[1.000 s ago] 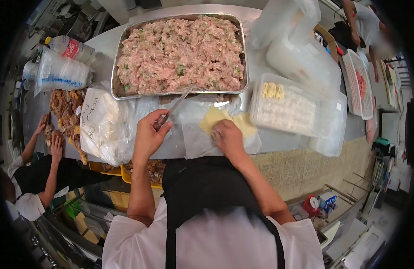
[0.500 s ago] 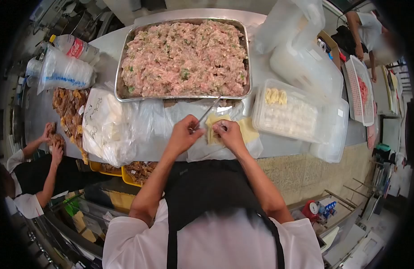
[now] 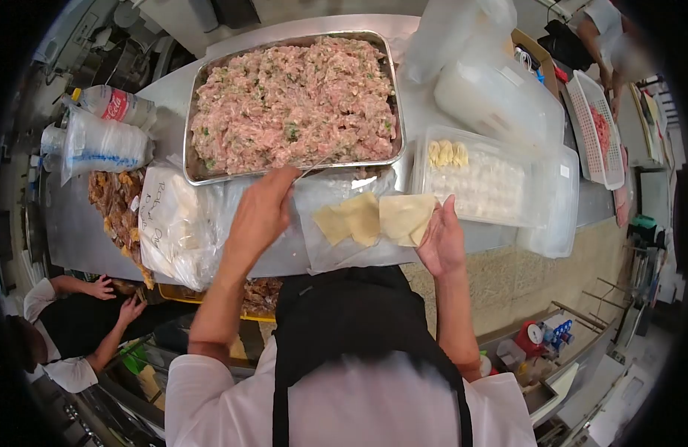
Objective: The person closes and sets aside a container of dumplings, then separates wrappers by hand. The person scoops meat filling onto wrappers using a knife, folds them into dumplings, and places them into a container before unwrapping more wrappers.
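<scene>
My left hand is closed around a thin metal stick-like tool. The tool's tip reaches the near edge of the ground meat, which is pink with green bits and fills a metal tray. In my right hand a square, pale yellow dumpling wrapper rests across the fingers, with the thumb raised beside it. More wrappers lie fanned out on a plastic sheet between my hands. Right of them, a clear plastic box holds several folded dumplings.
Translucent containers stand at the back right, beside a white basket. On the left are a bagged white bundle, bagged cups, a cola bottle and brown pieces. Co-workers stand left and far right.
My left hand has moved up and left with the tool to the meat tray. My right hand has shifted right and turned palm up with a wrapper on it.
</scene>
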Motion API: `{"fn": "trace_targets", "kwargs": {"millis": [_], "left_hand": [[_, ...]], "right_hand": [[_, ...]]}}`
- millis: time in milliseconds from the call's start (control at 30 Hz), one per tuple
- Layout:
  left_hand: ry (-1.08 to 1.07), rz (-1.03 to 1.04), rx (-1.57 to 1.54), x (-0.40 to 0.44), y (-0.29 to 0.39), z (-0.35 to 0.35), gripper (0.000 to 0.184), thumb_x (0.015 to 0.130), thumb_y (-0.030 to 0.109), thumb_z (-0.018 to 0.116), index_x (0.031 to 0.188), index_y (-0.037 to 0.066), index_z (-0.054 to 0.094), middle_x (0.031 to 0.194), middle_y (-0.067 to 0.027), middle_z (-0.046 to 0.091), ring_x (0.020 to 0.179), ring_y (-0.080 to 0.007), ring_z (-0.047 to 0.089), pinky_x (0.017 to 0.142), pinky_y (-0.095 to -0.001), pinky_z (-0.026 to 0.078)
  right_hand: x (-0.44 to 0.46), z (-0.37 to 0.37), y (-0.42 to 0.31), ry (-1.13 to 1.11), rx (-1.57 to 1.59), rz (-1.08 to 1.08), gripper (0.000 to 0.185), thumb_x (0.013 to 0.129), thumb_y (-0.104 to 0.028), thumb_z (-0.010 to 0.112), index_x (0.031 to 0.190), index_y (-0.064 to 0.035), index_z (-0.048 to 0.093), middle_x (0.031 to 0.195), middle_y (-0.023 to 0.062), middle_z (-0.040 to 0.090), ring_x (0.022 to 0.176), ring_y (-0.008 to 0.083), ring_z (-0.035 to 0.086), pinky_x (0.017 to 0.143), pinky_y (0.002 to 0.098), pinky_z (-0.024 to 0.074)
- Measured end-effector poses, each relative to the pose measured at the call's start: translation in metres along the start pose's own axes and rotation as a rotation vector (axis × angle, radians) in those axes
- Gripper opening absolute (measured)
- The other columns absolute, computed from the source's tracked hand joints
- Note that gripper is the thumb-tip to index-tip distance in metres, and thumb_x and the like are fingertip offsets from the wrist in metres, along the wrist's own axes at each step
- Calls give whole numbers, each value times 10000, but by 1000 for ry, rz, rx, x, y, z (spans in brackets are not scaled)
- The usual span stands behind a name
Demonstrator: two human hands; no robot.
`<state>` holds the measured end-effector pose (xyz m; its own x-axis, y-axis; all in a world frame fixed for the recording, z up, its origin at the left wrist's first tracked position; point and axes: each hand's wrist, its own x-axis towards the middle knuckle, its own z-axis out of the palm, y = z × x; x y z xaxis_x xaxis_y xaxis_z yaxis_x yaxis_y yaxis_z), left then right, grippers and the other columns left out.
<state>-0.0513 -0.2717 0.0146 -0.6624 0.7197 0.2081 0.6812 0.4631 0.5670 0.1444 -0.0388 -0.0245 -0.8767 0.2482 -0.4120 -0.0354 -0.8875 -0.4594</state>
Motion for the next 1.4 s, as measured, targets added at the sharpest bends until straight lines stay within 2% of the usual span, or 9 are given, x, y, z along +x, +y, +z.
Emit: {"fn": "trace_targets", "kwargs": {"millis": [267, 500, 700, 867, 967, 1033, 1167, 1333, 1400], "left_hand": [[-277, 101, 256, 60, 1, 44, 124, 725, -31, 565, 812, -40, 653, 860, -235, 615, 834, -444, 633, 736, -519, 503], [-485, 20, -48, 89, -12, 28, 221, 662, -56, 622, 867, -12, 694, 918, -229, 680, 860, -420, 653, 768, -464, 535], [-466, 24, 353, 97, -8, 38, 218, 669, -27, 628, 871, 0, 705, 926, -214, 681, 912, -416, 656, 806, -486, 524], [-501, 108, 247, 101, -5, 53, 197, 685, 16, 607, 861, -5, 692, 886, -218, 681, 871, -446, 639, 761, -501, 515], [-486, 210, 114, 106, -18, 57, 238, 717, 5, 623, 933, -25, 717, 706, -167, 679, 646, -357, 657, 595, -439, 516], [-615, -221, -411, 108, -20, 46, 284, 776, 0, 638, 1041, -49, 728, 579, -65, 619, 453, -183, 566, 429, -335, 432], [-592, -391, -645, 96, -2, 14, 296, 863, 9, 656, 1151, -27, 715, 633, -27, 615, 434, -80, 503, 388, -260, 371], [-452, -219, -912, 53, 4, 43, 278, 859, -23, 677, 1122, 37, 745, 828, -50, 612, 548, -120, 581, 464, -268, 435], [-61, 274, -254, 33, 7, 63, 278, 821, -8, 726, 1085, 72, 760, 901, -72, 638, 665, -165, 628, 573, -278, 486]], "right_hand": [[-6, -6, -1, 48, -109, -14, 470, 1014, -157, 537, 1424, 35, 413, 1339, 169, 576, 1239, 280, 578, 1078, 422, 457], [5, -22, 1, 72, 44, -35, 513, 1032, -247, 533, 1439, 37, 404, 1412, 169, 529, 1288, 295, 539, 1104, 437, 435], [11, -6, -9, 68, 143, -158, 511, 1049, -296, 495, 1436, 27, 420, 1404, 164, 531, 1299, 298, 529, 1104, 454, 432], [15, -10, -13, 95, 18, -250, 515, 1044, -293, 507, 1460, -8, 401, 1422, 152, 521, 1299, 300, 529, 1108, 458, 426], [19, -18, -13, 148, 0, -284, 507, 1046, -283, 503, 1451, 7, 409, 1409, 151, 535, 1282, 292, 544, 1104, 453, 429], [23, -18, -12, 184, 25, -299, 501, 1048, -281, 500, 1444, 13, 415, 1401, 150, 542, 1280, 290, 545, 1105, 451, 427], [29, -2, -9, 211, 101, -316, 469, 1065, -285, 449, 1424, 16, 430, 1396, 155, 544, 1297, 293, 529, 1118, 453, 412], [48, 37, -4, 83, 296, -198, 483, 1084, -313, 363, 1424, 25, 423, 1406, 172, 526, 1323, 317, 496, 1131, 469, 390], [54, 40, -2, 78, 315, -149, 496, 1089, -323, 337, 1422, 33, 426, 1401, 177, 529, 1324, 320, 492, 1127, 476, 388]]}}
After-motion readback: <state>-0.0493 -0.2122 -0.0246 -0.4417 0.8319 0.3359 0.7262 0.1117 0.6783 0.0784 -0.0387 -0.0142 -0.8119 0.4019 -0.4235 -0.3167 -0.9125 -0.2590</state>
